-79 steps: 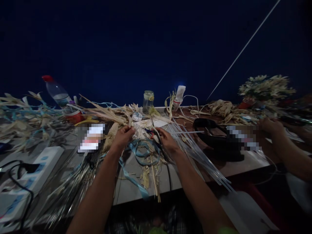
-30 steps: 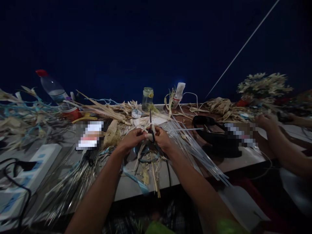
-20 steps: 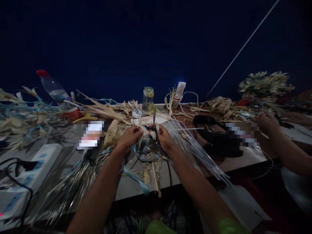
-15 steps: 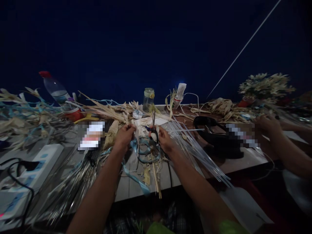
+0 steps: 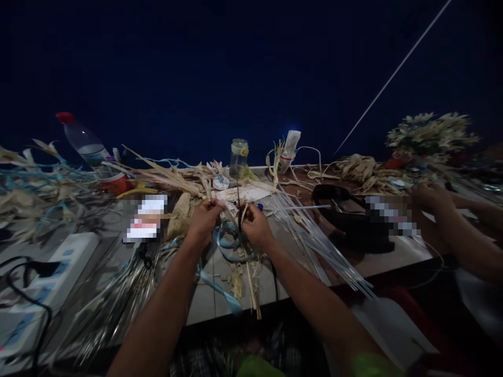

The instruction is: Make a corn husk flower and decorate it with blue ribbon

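My left hand (image 5: 206,217) is closed, thumb and fingers pinching a pale strip of dried husk (image 5: 229,213) that stretches toward my other hand. My right hand (image 5: 254,225) is closed around dark scissors (image 5: 239,209), blades pointing up and away, close beside the strip. A small pale piece also shows at its fingers; I cannot make out what it is. Beneath both hands lies a coil of light-blue ribbon (image 5: 236,256), with thin straw-coloured stalks (image 5: 251,288) and husk scraps (image 5: 237,283) near the table edge.
Clear plastic rods (image 5: 330,251) lie to the right, beside a black curved device (image 5: 353,222). A lidded jar (image 5: 239,157) stands behind. Left are a phone (image 5: 147,217), wire bundle (image 5: 126,288), power strip (image 5: 55,293) and bottle (image 5: 86,141). A co-worker's hands (image 5: 430,201) are far right.
My right hand and the scissors have shifted left, closer to my left hand. The pale strip now shows between the hands. My left hand has moved only slightly.
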`<action>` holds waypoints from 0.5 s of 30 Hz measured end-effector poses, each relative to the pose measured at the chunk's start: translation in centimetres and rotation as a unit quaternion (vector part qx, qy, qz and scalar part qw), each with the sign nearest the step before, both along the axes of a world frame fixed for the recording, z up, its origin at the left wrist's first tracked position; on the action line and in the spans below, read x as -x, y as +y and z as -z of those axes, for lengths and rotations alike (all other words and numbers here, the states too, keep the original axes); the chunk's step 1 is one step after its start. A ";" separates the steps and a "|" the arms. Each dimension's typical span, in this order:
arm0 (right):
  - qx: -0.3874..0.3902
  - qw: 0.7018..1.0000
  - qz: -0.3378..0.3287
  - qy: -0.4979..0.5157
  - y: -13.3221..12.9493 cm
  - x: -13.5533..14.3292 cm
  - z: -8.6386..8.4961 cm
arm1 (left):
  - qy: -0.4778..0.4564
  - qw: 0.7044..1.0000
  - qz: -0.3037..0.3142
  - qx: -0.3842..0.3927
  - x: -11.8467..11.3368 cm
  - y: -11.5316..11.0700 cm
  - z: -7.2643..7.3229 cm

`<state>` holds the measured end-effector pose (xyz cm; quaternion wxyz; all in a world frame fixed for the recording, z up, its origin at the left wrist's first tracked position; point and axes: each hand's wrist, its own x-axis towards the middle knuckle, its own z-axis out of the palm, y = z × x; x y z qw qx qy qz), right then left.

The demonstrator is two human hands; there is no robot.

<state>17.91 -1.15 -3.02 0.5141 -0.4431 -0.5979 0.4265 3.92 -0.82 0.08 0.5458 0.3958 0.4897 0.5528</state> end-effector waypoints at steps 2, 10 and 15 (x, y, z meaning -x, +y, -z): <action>0.014 1.000 0.001 0.008 0.2 -0.3 0.0 | 0.002 1.000 0.004 0.007 0.2 0.1 0.1; 0.049 0.994 -0.057 0.083 0.2 -0.4 -0.1 | 0.014 1.000 0.011 0.008 0.4 0.4 0.7; 0.039 0.997 -0.046 0.038 -0.2 0.2 -0.3 | -0.023 0.999 0.024 0.000 0.3 0.1 0.5</action>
